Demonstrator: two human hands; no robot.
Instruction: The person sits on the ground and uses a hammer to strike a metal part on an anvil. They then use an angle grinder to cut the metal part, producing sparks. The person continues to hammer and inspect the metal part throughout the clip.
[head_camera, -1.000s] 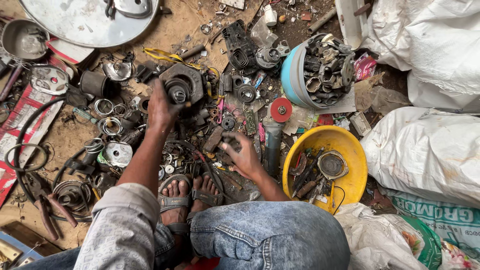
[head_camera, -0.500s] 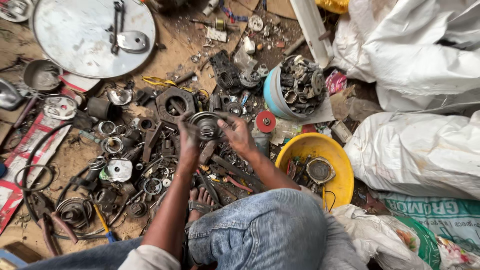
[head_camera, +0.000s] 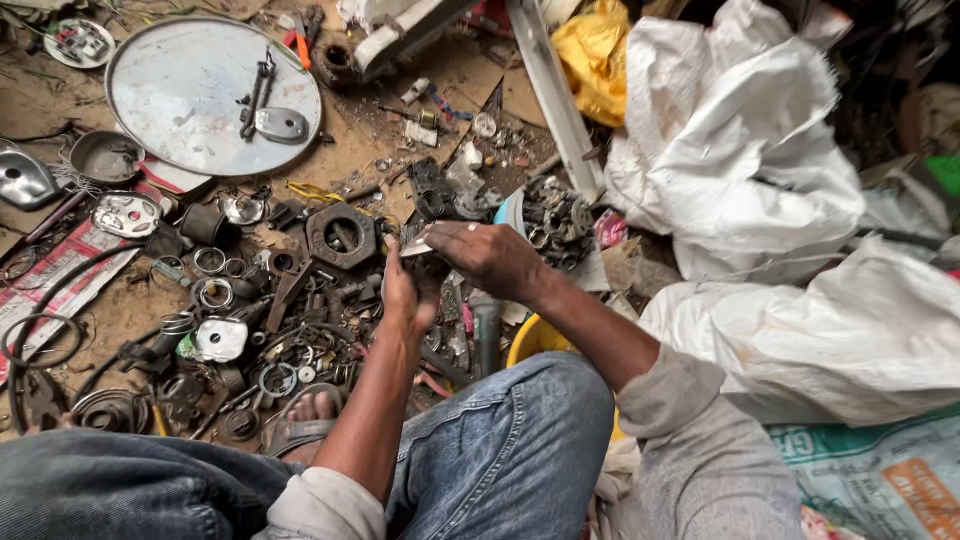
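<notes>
Starting at the floor's far left, the round metal plate (head_camera: 190, 95) lies flat, then loose rings and the hexagonal metal block (head_camera: 341, 235) crowd the dirt. My left hand (head_camera: 402, 295) pinches one end of a small metal piece (head_camera: 418, 247); my right hand (head_camera: 487, 258) grips its other end, held above the scrap. It looks stiff, light and sharp-edged, though blurred. Free room is scarce; white sacks (head_camera: 740, 150) wall the right side.
</notes>
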